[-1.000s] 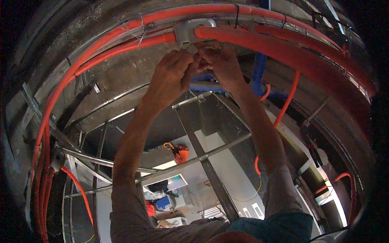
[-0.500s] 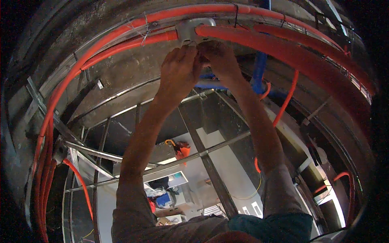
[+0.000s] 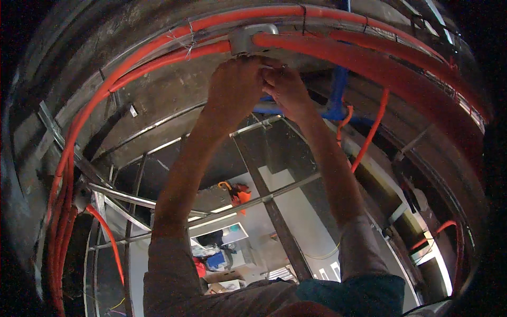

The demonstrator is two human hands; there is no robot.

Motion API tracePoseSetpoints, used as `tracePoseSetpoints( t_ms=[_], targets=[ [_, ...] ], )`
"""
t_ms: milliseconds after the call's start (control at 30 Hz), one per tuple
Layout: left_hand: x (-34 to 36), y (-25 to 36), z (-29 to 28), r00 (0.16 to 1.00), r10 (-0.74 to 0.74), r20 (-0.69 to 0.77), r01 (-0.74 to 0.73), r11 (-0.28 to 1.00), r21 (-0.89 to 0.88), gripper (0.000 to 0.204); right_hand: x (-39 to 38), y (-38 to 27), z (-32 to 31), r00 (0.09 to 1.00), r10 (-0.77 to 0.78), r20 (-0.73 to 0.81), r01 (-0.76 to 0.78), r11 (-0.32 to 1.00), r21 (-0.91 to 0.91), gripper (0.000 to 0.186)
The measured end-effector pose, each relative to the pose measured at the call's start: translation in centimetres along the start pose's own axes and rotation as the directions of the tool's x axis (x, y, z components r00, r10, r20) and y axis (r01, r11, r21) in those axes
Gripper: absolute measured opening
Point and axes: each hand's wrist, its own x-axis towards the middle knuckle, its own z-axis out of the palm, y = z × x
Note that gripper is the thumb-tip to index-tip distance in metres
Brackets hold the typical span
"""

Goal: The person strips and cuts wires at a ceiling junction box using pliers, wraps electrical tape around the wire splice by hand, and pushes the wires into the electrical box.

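We see the grey junction box [image 3: 241, 42] at the far middle, between a red conduit [image 3: 208, 51] on its left and a thicker red pipe [image 3: 327, 48] on its right. It looks rigid and fixed, probably hard and lightly built, best steadied by its near rim. Just nearer, our left hand [image 3: 234, 82] and right hand [image 3: 287, 87] meet with fingers curled; we cannot tell whether they pinch anything small. Right of them runs blue piping [image 3: 338, 92]; nearer and below, a metal frame [image 3: 269, 198].
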Motion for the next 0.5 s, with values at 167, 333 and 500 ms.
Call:
tracePoseSetpoints(
  t_ms=[167, 333, 500],
  targets=[
    [0.3, 0.2, 0.6, 0.996, -0.090, -0.024, 0.088, 0.994, -0.058, 0.022, 1.5, 2.4, -1.8, 0.954, -0.019, 0.298, -0.070, 0.955, 0.288, 0.038],
    [0.2, -1.2, 0.9, 0.999, -0.038, -0.025, 0.035, 0.992, -0.119, 0.023, 2.4, 5.4, -2.3, 0.931, -0.074, 0.357, -0.099, 0.891, 0.443, 0.034],
    [1.4, -0.5, 0.8, 0.980, -0.156, 0.125, 0.136, 0.978, 0.161, 0.024, 4.3, 8.2, -4.4, 0.953, -0.214, 0.215, 0.279, 0.898, -0.339, 0.034]
  ],
)
